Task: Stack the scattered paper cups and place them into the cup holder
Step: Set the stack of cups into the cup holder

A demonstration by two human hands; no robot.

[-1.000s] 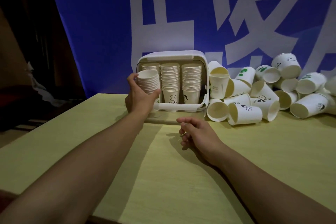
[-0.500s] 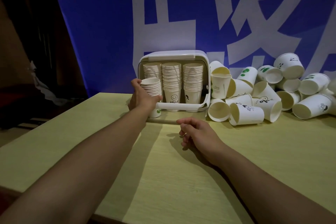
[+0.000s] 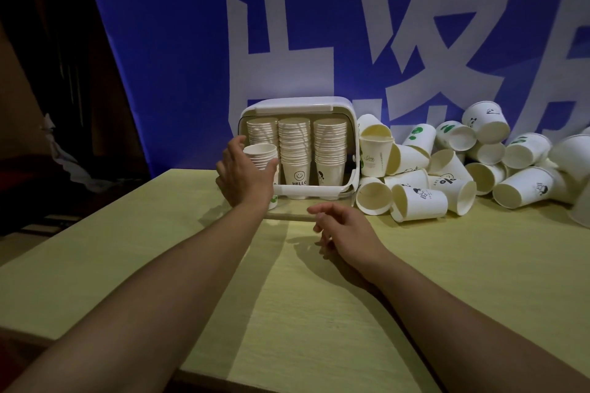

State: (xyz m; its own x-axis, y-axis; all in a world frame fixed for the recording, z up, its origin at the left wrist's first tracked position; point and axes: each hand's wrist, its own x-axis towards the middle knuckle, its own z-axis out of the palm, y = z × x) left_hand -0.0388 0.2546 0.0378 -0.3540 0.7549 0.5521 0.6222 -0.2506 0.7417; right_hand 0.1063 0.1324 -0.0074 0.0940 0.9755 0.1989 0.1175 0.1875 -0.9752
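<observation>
Fingers [image 3: 238, 145] of left hand [image 3: 244, 174] curled partway round a short stack of nested cups [image 3: 260, 155], thumb side on the right of the stack, fingertips on its far left; grip closed on the stack, not a fist. Stack upright, white, rims showing as tight rings, bottom cup bearing a green mark low down near the bench [image 3: 447, 265]. Held right in front of the leftmost column of the cup holder [image 3: 298, 105], overlapping its lower front edge; whether the base rests on the bench or on the holder's lip, cannot tell.

Right hand [image 3: 346, 226] low over the bench, just in front of the holder, fingers loosely bent and spread, holding nothing.

Cup holder white, boxy, rounded corners, open at the front, standing near the back of the bench against a blue banner [image 3: 191, 41] with big white characters. Three columns of stacked cups inside; middle one ending in a cup printed with a smiley and "HELLO" [image 3: 298, 174], right one in a cup with a small dark figure.

Loose cups [image 3: 479, 169] heaped to the right of the holder, touching its side, mostly on their sides with mouths forward, one upright beside the holder wall; green and black prints on several.
</observation>
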